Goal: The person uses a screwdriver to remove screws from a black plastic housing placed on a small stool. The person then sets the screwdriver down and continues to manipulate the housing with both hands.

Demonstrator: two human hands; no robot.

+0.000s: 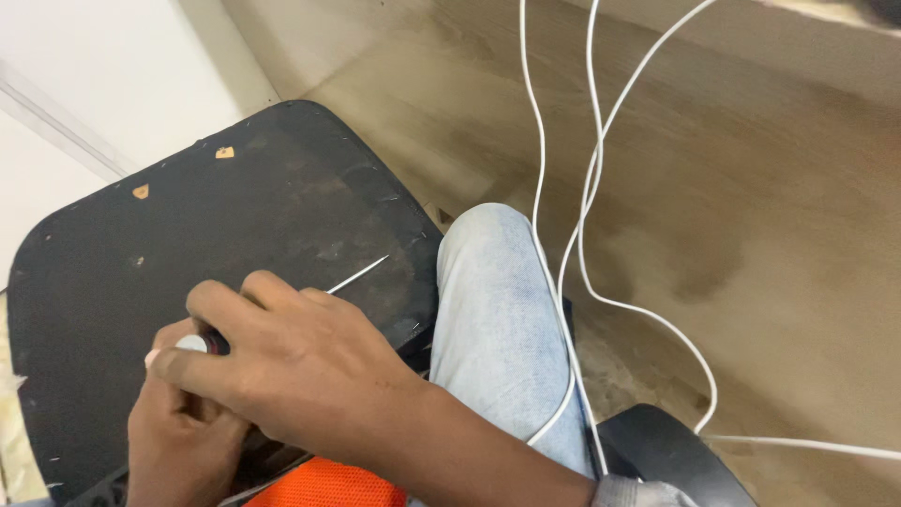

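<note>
Together, right hand [300, 366] and left hand [183, 441] clamp a small tool's handle [192, 344]; its thin metal needle [357, 275], over the black tabletop [113, 272], looks light, stiff, sharp; probably best held by the handle.

Makeshift home workspace, worn black stool [235, 216] as bench, bare concrete floor [751, 188], loose white cables [582, 225]

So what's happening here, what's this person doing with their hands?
A person sits over a worn black board, both hands together at its near edge. The right hand lies over the left hand, gripping a thin metal tool whose tip points out across the board. What the left hand holds is hidden. White cables hang past their jeans-clad knee.
</note>
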